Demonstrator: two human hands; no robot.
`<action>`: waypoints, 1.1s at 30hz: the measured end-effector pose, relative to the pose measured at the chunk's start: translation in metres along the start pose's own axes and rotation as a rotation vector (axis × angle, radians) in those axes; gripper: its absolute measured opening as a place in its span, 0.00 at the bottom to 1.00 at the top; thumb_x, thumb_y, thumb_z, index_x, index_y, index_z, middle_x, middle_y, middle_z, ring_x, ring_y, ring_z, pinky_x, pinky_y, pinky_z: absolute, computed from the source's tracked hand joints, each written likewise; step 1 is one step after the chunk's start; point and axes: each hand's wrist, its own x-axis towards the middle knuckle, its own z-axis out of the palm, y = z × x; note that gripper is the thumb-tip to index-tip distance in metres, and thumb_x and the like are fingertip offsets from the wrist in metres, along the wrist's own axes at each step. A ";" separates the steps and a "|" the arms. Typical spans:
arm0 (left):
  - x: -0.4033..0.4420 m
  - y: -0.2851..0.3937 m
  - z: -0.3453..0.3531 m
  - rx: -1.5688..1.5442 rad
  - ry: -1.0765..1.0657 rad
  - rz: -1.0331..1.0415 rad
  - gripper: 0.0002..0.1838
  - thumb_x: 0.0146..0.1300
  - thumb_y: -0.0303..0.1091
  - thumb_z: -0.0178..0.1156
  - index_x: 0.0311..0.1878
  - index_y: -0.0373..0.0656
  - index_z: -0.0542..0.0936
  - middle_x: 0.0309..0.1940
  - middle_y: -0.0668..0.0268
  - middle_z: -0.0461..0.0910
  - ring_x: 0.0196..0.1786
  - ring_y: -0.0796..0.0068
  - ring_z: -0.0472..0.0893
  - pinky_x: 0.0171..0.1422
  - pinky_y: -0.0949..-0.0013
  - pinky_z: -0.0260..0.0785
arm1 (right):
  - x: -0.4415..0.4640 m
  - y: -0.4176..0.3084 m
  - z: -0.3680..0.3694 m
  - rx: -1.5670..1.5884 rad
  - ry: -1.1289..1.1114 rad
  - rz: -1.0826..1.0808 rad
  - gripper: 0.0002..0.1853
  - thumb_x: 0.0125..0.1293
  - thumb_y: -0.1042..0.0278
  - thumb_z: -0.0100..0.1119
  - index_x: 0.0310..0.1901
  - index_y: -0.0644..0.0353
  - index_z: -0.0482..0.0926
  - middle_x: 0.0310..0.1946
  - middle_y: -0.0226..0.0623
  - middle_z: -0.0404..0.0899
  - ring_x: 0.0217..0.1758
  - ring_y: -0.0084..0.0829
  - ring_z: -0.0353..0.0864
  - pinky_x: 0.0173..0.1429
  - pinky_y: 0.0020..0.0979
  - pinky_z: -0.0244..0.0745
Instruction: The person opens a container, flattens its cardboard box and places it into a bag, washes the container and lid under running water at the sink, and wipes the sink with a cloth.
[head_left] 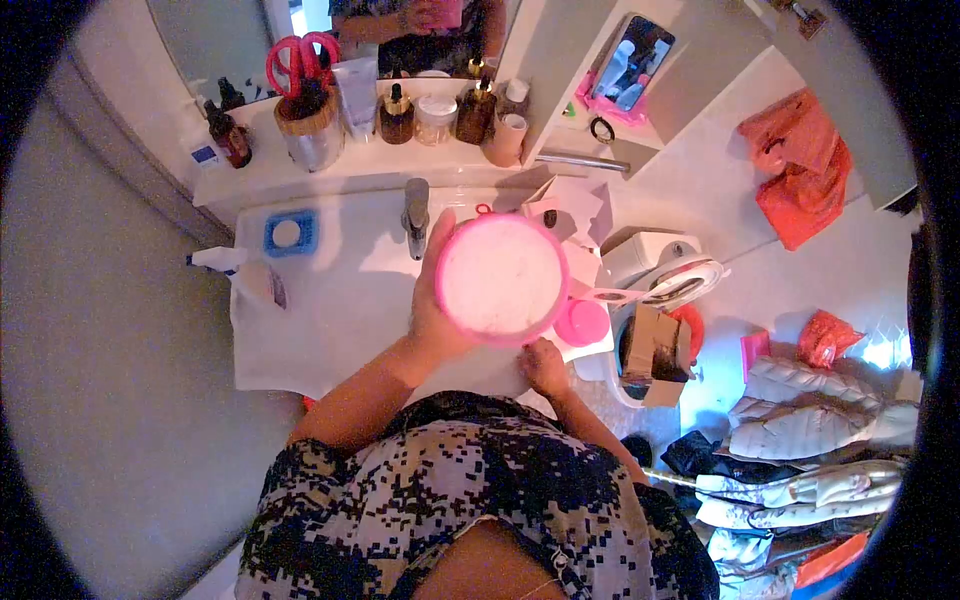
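A round pink-rimmed container (pixel 502 278) with a pale, bright surface is held up above the sink counter. My left hand (pixel 437 300) grips its left side, with the fingers partly behind it. Just below the container's lower right edge is my right hand (pixel 545 368), its fingers curled in; whether they hold anything is too small to make out. A pink round item (pixel 582 323) lies on the counter to the right of the container. Behind the container, near the wall, stands an open white box (pixel 580 208).
The grey faucet (pixel 416 218) rises left of the container. A blue soap dish (pixel 291 233) and a spray bottle (pixel 240 270) are on the left. Bottles and a metal cup (pixel 311 135) line the ledge. A phone (pixel 634 62) leans on the shelf; a cardboard box (pixel 655 355) is at right.
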 end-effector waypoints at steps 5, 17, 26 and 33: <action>-0.013 0.004 0.005 0.428 -0.062 0.408 0.66 0.32 0.27 0.79 0.71 0.46 0.41 0.63 0.55 0.62 0.64 0.63 0.67 0.65 0.57 0.64 | 0.008 -0.003 -0.003 -0.062 -0.104 0.017 0.19 0.50 0.65 0.60 0.46 0.57 0.75 0.40 0.43 0.76 0.46 0.46 0.73 0.51 0.43 0.69; -0.001 -0.001 -0.009 0.204 -0.006 0.104 0.65 0.32 0.30 0.79 0.70 0.43 0.44 0.62 0.56 0.64 0.62 0.65 0.69 0.66 0.60 0.62 | 0.011 0.014 0.012 -0.109 -0.090 -0.022 0.18 0.49 0.64 0.63 0.44 0.54 0.77 0.37 0.41 0.75 0.43 0.43 0.74 0.47 0.44 0.69; -0.006 -0.014 -0.014 0.247 -0.118 0.175 0.63 0.30 0.33 0.80 0.69 0.39 0.47 0.59 0.55 0.67 0.62 0.65 0.68 0.66 0.59 0.62 | 0.018 0.016 0.014 -0.060 0.035 -0.074 0.16 0.49 0.64 0.63 0.41 0.55 0.77 0.35 0.39 0.74 0.39 0.42 0.76 0.43 0.41 0.71; -0.003 -0.018 -0.009 0.280 -0.116 0.299 0.63 0.32 0.29 0.79 0.69 0.42 0.45 0.61 0.56 0.63 0.63 0.64 0.67 0.66 0.59 0.62 | 0.017 0.015 0.012 -0.028 -0.001 -0.030 0.14 0.48 0.65 0.62 0.40 0.54 0.79 0.34 0.41 0.74 0.38 0.44 0.76 0.43 0.42 0.71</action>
